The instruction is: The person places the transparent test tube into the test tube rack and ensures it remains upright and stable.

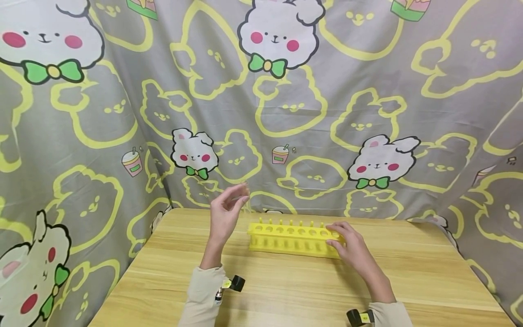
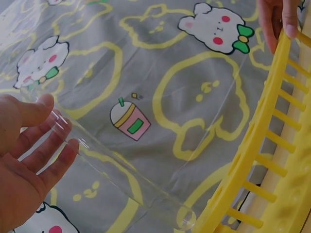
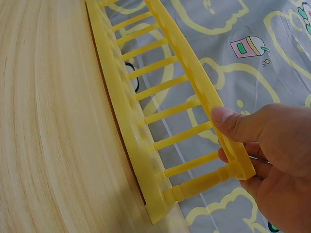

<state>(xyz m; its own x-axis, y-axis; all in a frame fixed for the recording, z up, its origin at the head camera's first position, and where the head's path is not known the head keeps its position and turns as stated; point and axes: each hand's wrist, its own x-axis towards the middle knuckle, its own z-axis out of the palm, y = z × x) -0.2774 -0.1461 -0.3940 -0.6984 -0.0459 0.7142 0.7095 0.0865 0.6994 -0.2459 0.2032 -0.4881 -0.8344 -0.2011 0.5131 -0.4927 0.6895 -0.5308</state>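
A clear test tube (image 2: 104, 154) slants down from the thumb and fingers of my left hand (image 1: 225, 213), which pinches it near its upper end. Its lower, rounded end lies close to the left end of the yellow test tube rack (image 1: 286, 249) in the left wrist view; whether they touch I cannot tell. In the head view the tube is barely visible. My right hand (image 1: 356, 245) grips the rack's right end, the thumb on the top plate (image 3: 194, 77) and fingers curled beneath it. The rack stands upright on the table, with a row of round holes and a row of pegs behind them.
The rack stands on a wood-grain table (image 1: 278, 290), near its back edge. A grey curtain (image 1: 318, 181) with rabbit and drink-cup prints hangs behind and at both sides. Each wrist carries a small black camera (image 1: 238, 283) over a beige sleeve (image 1: 202, 295).
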